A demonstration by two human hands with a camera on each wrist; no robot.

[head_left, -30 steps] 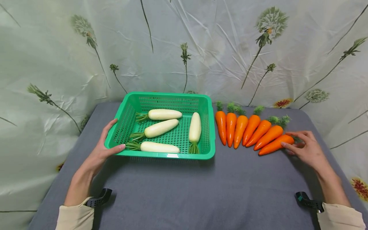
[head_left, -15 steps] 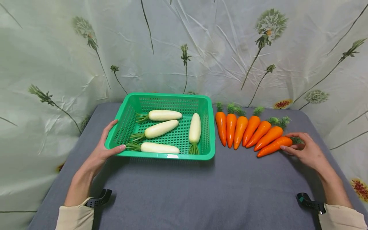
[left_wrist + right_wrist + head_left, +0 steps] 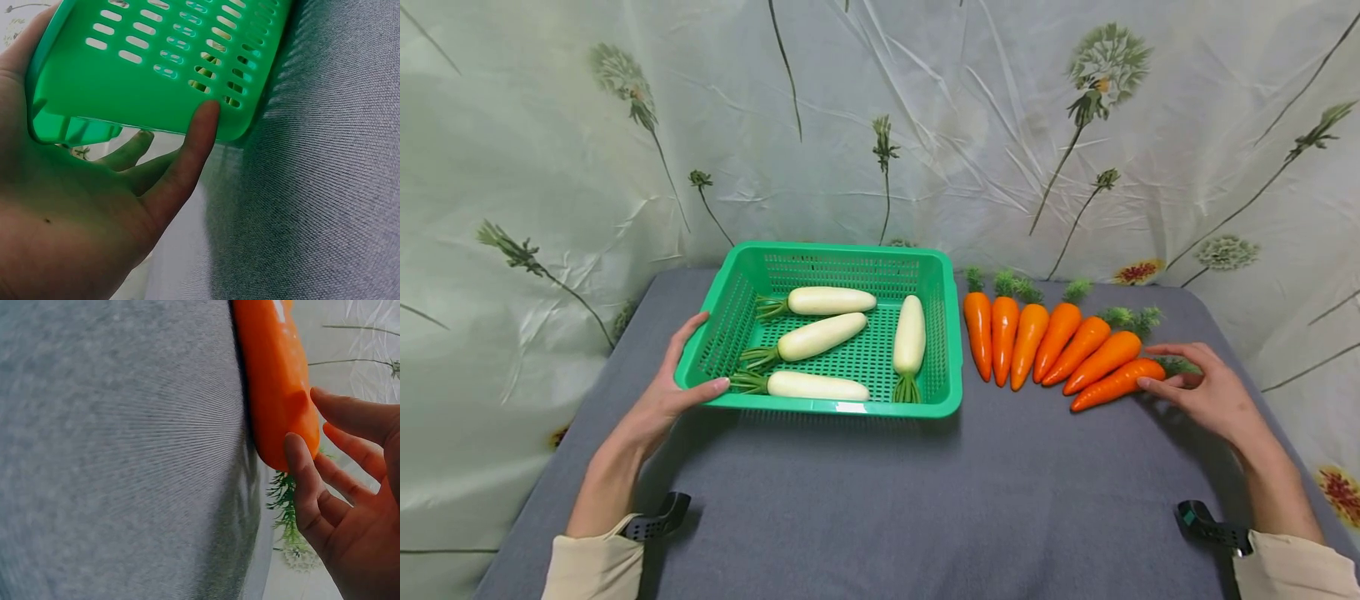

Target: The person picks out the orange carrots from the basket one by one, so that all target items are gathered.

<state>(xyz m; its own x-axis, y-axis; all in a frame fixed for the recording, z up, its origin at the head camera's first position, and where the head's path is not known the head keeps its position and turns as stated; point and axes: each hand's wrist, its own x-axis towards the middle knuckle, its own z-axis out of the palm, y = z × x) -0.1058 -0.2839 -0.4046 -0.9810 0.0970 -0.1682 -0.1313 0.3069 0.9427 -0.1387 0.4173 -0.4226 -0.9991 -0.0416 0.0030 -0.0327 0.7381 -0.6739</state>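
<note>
My left hand grips the left front corner of a green plastic basket, its thumb on the front rim. In the left wrist view, fingers reach around the basket's outer wall. Inside lie several white radishes with green stems. On the right, my right hand holds the leafy end of the nearest orange carrot between thumb and fingers. This carrot lies on the cloth in the right wrist view, its leaves partly behind the fingers.
Several more carrots fan out side by side between the basket and the held carrot, leaves toward the back. Grey cloth covers the table. Behind it hangs a pale curtain with a dandelion print.
The rightmost carrot has shifted slightly left and toward the front, with my right hand at its leafy end. My left hand and the basket have stayed in place.
</note>
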